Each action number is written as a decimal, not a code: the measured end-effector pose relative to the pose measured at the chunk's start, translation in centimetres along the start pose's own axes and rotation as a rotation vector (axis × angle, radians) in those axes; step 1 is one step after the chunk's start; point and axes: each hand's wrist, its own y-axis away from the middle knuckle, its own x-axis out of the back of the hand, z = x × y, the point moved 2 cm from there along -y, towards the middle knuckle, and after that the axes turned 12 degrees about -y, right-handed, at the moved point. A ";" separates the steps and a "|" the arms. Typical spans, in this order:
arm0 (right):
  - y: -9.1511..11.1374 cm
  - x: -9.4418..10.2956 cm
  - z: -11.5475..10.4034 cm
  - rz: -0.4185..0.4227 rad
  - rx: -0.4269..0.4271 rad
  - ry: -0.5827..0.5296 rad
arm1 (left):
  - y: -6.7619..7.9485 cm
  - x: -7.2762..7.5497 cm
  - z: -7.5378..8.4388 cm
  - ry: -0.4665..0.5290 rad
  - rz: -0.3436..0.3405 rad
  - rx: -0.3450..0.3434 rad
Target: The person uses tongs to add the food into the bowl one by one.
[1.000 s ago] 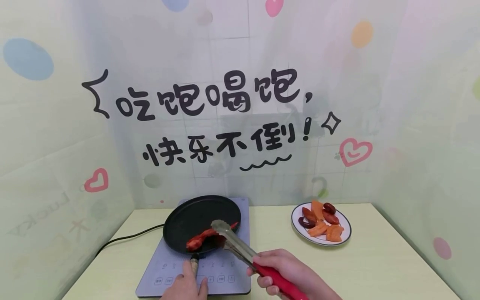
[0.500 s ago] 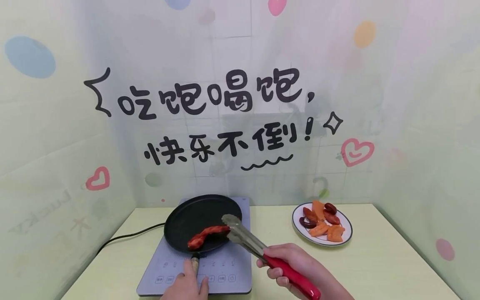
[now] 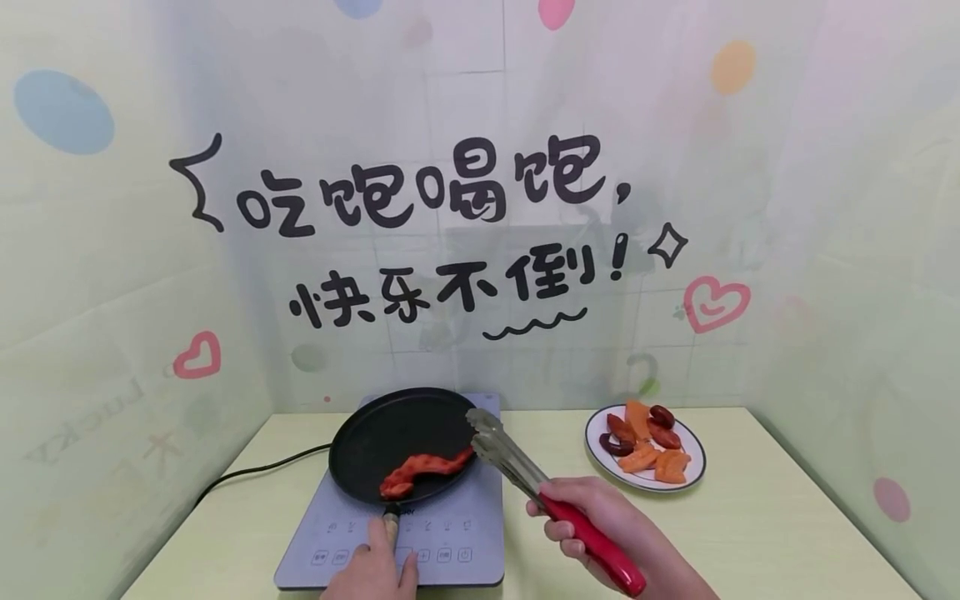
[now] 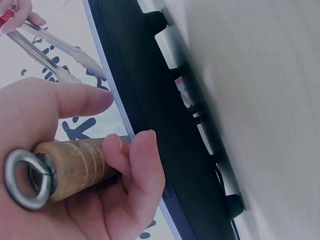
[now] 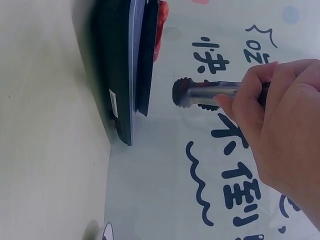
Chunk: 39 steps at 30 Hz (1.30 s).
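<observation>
plate (image 3: 630,479) of food (image 3: 670,464) right of cooktop (image 3: 450,537), right grip (image 3: 611,510) holding tongs (image 3: 525,469) (hiding part of pan (image 3: 382,421)), left grip (image 3: 370,572) around handle (image 3: 392,527)

Wall (image 3: 450,100): brightly, evenly lit, marked by pale sheen
Pan (image 3: 390,442): rendered near black, fine detail lost
Table (image 5: 40,150): darkened by soft shadow beside the cooktop (image 5: 115,65)

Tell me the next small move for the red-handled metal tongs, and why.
I'd probably swing the red-handled metal tongs toward the round white plate: the right hand holds them, seemingly empty, clear of the wavy red food strip, which lies in the round black pan, and orange and dark red food pieces lie on the plate.
</observation>
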 end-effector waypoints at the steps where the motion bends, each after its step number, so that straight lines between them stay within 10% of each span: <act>1: 0.1 0.0 -0.1 0.002 0.005 0.006 | 0.0 0.0 0.0 0.000 0.001 0.002; 20: 3.9 1.3 -5.4 0.043 0.297 0.238 | 0.4 0.3 0.1 0.002 0.026 0.009; 39: 7.3 5.6 -9.1 0.555 0.464 0.616 | 0.3 0.4 0.2 -0.005 0.003 0.006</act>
